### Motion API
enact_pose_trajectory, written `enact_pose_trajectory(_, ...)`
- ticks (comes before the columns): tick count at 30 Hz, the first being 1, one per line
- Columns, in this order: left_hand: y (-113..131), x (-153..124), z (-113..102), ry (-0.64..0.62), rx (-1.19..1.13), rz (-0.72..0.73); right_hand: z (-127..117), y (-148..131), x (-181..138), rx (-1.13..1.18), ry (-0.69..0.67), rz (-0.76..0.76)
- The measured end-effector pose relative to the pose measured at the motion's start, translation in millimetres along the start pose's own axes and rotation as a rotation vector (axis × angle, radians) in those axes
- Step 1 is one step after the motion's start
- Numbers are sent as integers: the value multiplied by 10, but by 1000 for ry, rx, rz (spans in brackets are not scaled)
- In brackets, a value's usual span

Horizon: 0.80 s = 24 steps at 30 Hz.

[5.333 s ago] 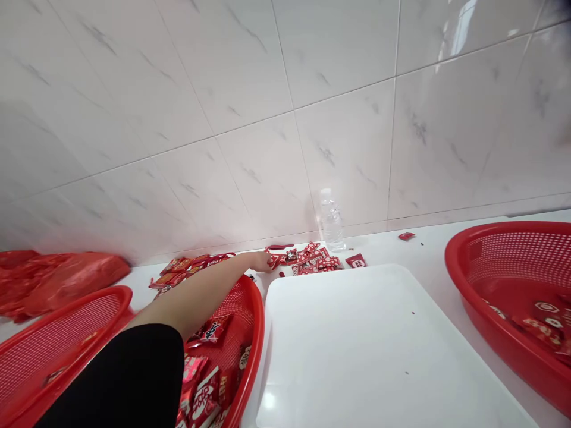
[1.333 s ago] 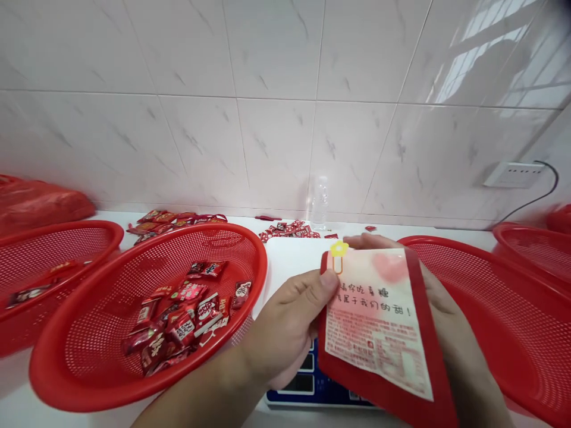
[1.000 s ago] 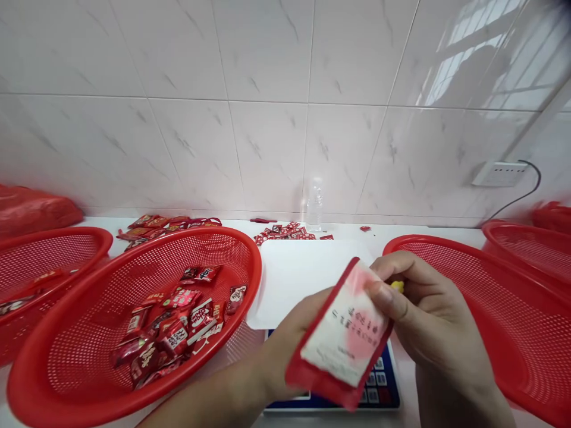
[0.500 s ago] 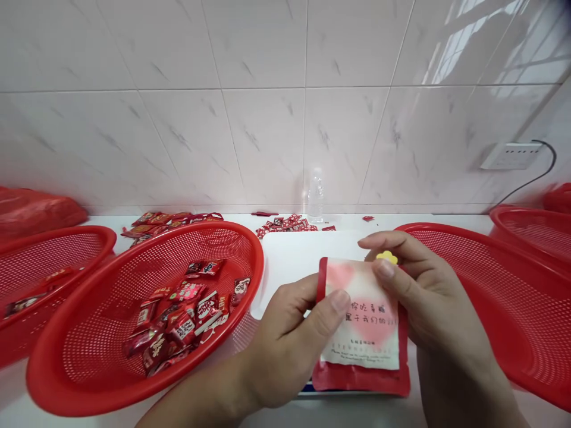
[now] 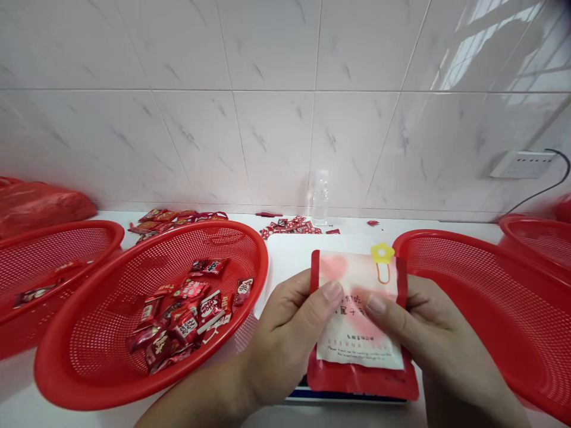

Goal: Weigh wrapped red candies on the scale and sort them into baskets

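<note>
A red candy pouch (image 5: 362, 380) with a cream card (image 5: 357, 267) on its front is held upright between my two hands. My left hand (image 5: 285, 339) grips its left side, thumb on the card and fingers behind. On the right side, my right hand (image 5: 428, 327) grips it the same way, its thumb pressed near the card's middle. A yellow flower paper clip (image 5: 382, 254) sits at the top right edge of the card, its wire loop lying over the front. The pouch hides part of the white tray (image 5: 285, 255) behind it.
To the left stands a red mesh basket (image 5: 102, 321) with several wrapped candies (image 5: 185, 324); another basket (image 5: 53, 244) is farther left. A red basket (image 5: 482, 285) is at the right. By the wall are a clear bottle (image 5: 320, 199), small red packets (image 5: 294, 226) and a socket (image 5: 521, 164).
The yellow flower clip, earlier under my right thumb and fingers, now stands on the card's top edge. My right hand has slid down to the pouch's side. The view has shifted slightly.
</note>
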State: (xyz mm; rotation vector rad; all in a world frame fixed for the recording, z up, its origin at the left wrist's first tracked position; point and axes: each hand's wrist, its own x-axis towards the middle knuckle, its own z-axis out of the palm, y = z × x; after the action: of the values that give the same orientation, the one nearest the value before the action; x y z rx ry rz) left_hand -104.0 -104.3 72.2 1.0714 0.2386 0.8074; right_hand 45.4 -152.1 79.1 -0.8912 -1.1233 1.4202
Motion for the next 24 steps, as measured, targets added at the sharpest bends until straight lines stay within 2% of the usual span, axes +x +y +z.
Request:
enact_pose_trajectory(7,-4,0,-21,8,26,-2,45,23,-10,22,69,-7)
enact_pose_trajectory(12,8,-27,-35,-55,88,-86,36,11,-7,9,72,12)
enact_pose_trajectory(18,23,-34,-17,-37,104,-86,66,17,3,38,109,-48)
enact_pose_trajectory(24,20,-44,1,-45,37,-14,25,6,-34,-40,28,14)
